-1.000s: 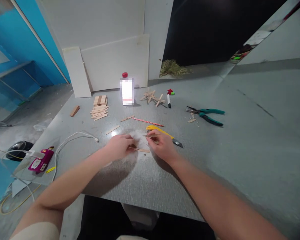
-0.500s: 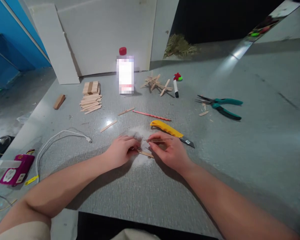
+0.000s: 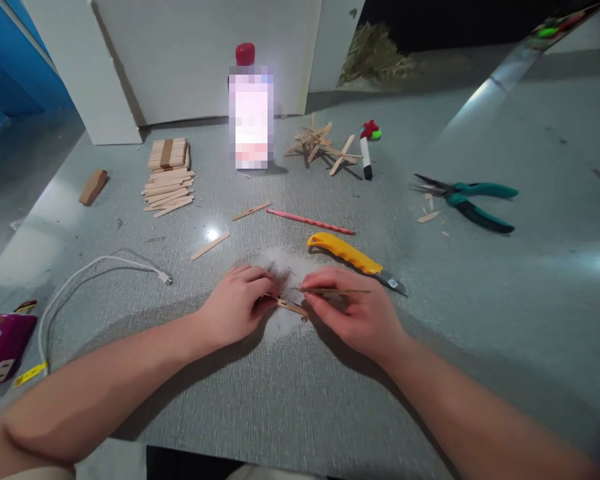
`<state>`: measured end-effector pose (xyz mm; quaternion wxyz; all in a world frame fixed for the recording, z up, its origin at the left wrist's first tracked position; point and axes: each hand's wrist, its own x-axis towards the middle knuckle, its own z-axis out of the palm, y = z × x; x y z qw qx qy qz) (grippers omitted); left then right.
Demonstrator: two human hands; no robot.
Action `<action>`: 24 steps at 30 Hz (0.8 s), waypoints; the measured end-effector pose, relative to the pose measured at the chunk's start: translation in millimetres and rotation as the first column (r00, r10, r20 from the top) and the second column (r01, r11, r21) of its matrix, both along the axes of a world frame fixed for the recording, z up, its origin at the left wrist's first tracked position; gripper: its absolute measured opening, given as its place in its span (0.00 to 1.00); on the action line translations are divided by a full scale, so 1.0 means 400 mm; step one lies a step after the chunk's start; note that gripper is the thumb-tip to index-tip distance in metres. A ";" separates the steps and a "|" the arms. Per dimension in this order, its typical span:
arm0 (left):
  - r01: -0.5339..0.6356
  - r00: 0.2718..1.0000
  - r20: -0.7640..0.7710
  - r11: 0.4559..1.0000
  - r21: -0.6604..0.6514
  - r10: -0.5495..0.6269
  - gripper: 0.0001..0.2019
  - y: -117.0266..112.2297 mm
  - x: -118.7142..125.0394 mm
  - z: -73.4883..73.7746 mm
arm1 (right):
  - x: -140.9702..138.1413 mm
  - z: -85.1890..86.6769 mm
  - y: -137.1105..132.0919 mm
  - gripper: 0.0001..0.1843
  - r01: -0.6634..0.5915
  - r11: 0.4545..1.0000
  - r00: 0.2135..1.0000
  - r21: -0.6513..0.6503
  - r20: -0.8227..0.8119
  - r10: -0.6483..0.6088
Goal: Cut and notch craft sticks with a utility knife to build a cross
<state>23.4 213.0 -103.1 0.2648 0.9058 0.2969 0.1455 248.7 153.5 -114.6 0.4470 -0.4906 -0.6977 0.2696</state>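
Observation:
My left hand (image 3: 243, 301) is closed on one end of a wooden craft stick (image 3: 294, 307), which lies low over the table and has a small slot cut near the fingers. In a pinch, my right hand (image 3: 355, 310) holds a thin wooden stick (image 3: 340, 291), seen nearly edge-on. Its narrow tip points left toward my left fingers, slightly above the slotted stick; whether they touch I cannot tell. A pale dusty patch (image 3: 280, 260) spreads on the table under both hands. Just beyond my right hand lies a yellow-handled utility knife (image 3: 347, 253).
Farther off lie a red pencil (image 3: 310, 221), loose craft sticks (image 3: 211, 246), a stick stack (image 3: 169, 193), crossed sticks (image 3: 314, 141), a marker (image 3: 365, 158) and teal-handled pliers (image 3: 473, 200). A red-capped bottle (image 3: 245, 55) stands behind a bright blurred rectangle. A white cable (image 3: 105, 259) curves at left.
The view has shifted closer and tilted down, so things on the table appear larger and higher. Both hands keep their holds, with the right-hand stick still pointing at the slotted one.

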 end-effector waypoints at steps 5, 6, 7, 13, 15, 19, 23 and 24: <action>0.017 0.999 0.035 0.996 0.093 -0.020 0.05 0.004 0.003 -0.006 | 0.002 0.001 0.001 0.05 0.004 0.998 0.999 -0.062 -0.052 -0.007; 0.032 0.998 0.044 0.992 0.122 -0.038 0.06 0.006 0.003 -0.009 | 0.003 0.000 0.002 0.05 0.002 0.997 0.997 -0.078 -0.073 -0.008; 0.056 0.997 0.052 0.986 0.155 -0.064 0.07 0.007 0.003 -0.011 | 0.003 0.000 0.003 0.06 -0.001 0.995 0.995 -0.096 -0.101 -0.009; 0.190 0.944 0.158 0.870 0.456 -0.289 0.09 -0.007 -0.015 0.015 | 0.005 0.003 -0.008 0.04 -0.127 0.970 0.907 -0.207 -0.420 0.029; 0.202 0.906 0.221 0.827 0.525 -0.361 0.07 -0.017 -0.024 0.032 | 0.008 0.011 -0.017 0.01 -0.196 0.954 0.850 -0.225 -0.523 0.052; 0.182 0.861 0.322 0.828 0.530 -0.395 0.06 -0.024 -0.031 0.052 | 0.013 0.029 -0.035 0.05 -0.292 0.931 0.761 -0.220 -0.643 0.087; 0.118 0.858 0.398 0.879 0.461 -0.324 0.05 -0.021 -0.028 0.046 | 0.011 0.034 -0.038 0.03 -0.333 0.919 0.660 -0.210 -0.748 0.068; 0.109 0.857 0.411 0.888 0.446 -0.311 0.05 -0.020 -0.027 0.044 | 0.010 0.033 -0.037 0.03 -0.342 0.916 0.631 -0.208 -0.773 0.060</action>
